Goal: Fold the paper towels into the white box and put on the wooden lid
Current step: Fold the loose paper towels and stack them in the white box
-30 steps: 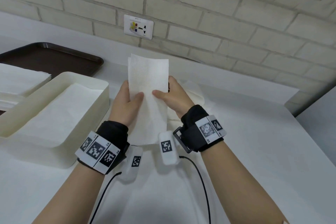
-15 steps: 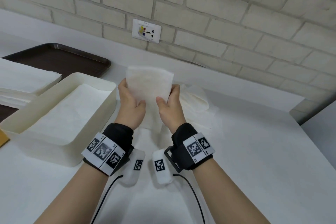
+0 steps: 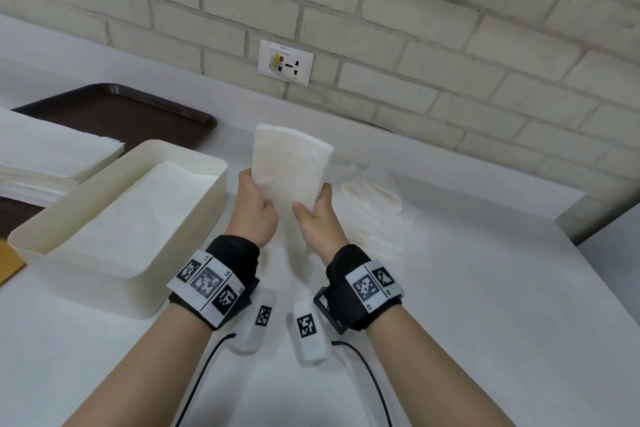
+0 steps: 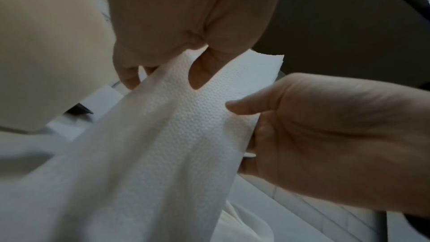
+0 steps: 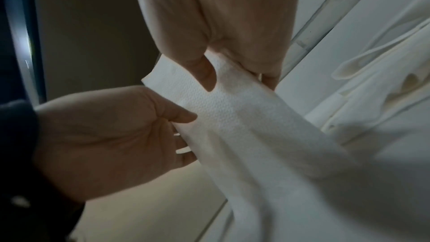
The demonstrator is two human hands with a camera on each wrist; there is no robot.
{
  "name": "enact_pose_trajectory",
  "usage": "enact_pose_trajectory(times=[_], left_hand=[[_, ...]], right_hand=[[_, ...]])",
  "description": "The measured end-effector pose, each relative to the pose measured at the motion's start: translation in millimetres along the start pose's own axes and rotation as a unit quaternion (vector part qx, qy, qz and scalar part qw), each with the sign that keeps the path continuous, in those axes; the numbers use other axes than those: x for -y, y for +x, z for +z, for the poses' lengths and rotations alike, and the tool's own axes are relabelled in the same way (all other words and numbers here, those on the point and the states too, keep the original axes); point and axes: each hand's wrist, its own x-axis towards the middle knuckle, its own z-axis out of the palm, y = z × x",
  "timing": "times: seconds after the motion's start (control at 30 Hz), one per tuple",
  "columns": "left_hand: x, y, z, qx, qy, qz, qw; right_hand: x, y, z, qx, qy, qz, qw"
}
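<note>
In the head view both hands hold one white paper towel upright above the table, its top bent over into a rounded fold. My left hand pinches the towel's left edge and my right hand pinches its right edge. The left wrist view shows the left thumb pressed on the embossed towel, fingers behind. From the right wrist, the right hand pinches the towel the same way. The white box stands to the left, with flat towels in it. A wooden lid corner shows at the left edge.
A stack of unfolded towels lies on a dark brown tray at the back left. Loosely folded towels lie on the table just right of the hands. A brick wall with a socket runs behind.
The towel, tall and hanging long a second ago, is now doubled over and shorter, with a rounded fold on top. Both hands have stayed on its side edges.
</note>
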Motion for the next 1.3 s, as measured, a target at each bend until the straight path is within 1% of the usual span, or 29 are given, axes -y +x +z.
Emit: enact_pose_trajectory(times=[0.07,0.13,0.2,0.23,0.3,0.37,0.4,0.43,0.5,0.57,0.6,0.73,0.77,0.83,0.87,0.93,1.03,1.13,1.23,1.27,1.3], left_hand=[[1.7,0.4,1.3,0.01,0.017,-0.021,1.0],[1.1,1.7,2.3,0.01,0.012,-0.027,1.0],[-0.3,3.5,1.5,0.0,-0.016,-0.038,0.999],[-0.3,4.9,0.5,-0.018,-0.028,-0.034,0.999],[-0.6,6.6,-4.2,-0.085,-0.019,0.007,0.996],[-2.4,8.2,-10.6,-0.135,0.027,0.059,0.989],[-3.8,9.4,-13.2,-0.139,0.055,0.082,0.985],[-6.0,10.8,-15.1,-0.13,0.076,0.098,0.984],[-10.5,14.6,-15.8,-0.083,0.085,0.098,0.988],[-13.1,16.8,-15.0,-0.025,0.066,0.056,0.996],[-13.2,17.1,-14.5,-0.01,0.067,0.027,0.997],[-4.3,16.4,-10.5,0.006,0.117,-0.079,0.99],[-0.7,16.5,-9.9,0.022,0.123,-0.11,0.986],[6.7,17.2,-9.3,0.061,0.159,-0.162,0.972],[10.6,17.8,-9.4,0.072,0.179,-0.174,0.966],[16.3,19.1,-10.2,0.078,0.19,-0.177,0.963],[16.5,17.9,-8.7,0.057,0.177,-0.169,0.968],[14.6,17.2,-6.6,0.036,0.144,-0.169,0.974],[16.4,14.2,-5.2,0.046,0.112,-0.202,0.972],[15.6,12.7,-4.7,0.05,0.09,-0.216,0.971],[14.2,11.0,-4.4,0.049,0.069,-0.227,0.97]], right_hand=[[-1.9,-1.6,1.5,0.003,-0.02,0.005,1.0],[1.4,-2.1,0.1,-0.012,-0.022,-0.012,1.0],[6.8,-1.0,-6.4,-0.038,-0.041,-0.037,0.998],[9.6,-0.1,-11.1,-0.049,-0.063,-0.054,0.995],[14.5,2.0,-21.7,-0.055,-0.129,-0.093,0.986],[20.6,4.0,-31.4,-0.046,-0.199,-0.113,0.972],[23.8,5.0,-35.5,-0.039,-0.241,-0.119,0.962],[27.2,5.8,-38.9,-0.031,-0.286,-0.122,0.95],[34.9,6.7,-43.1,-0.011,-0.371,-0.121,0.921],[41.7,7.6,-43.8,0.008,-0.446,-0.11,0.888],[44.1,7.8,-42.9,0.016,-0.482,-0.104,0.87],[41.3,3.6,-30.6,0.053,-0.593,-0.101,0.797],[36.6,2.0,-26.0,0.066,-0.609,-0.099,0.784],[25.4,0.3,-17.4,0.099,-0.627,-0.077,0.769],[20.4,-0.1,-14.3,0.113,-0.63,-0.061,0.766],[14.9,0.2,-11.3,0.122,-0.629,-0.042,0.766],[16.8,0.9,-12.8,0.091,-0.621,-0.065,0.776],[17.4,0.9,-14.6,0.077,-0.612,-0.082,0.783],[13.4,0.2,-13.9,0.109,-0.613,-0.059,0.78],[12.9,0.6,-14.8,0.112,-0.607,-0.052,0.785],[13.7,1.9,-16.8,0.106,-0.592,-0.048,0.797]])
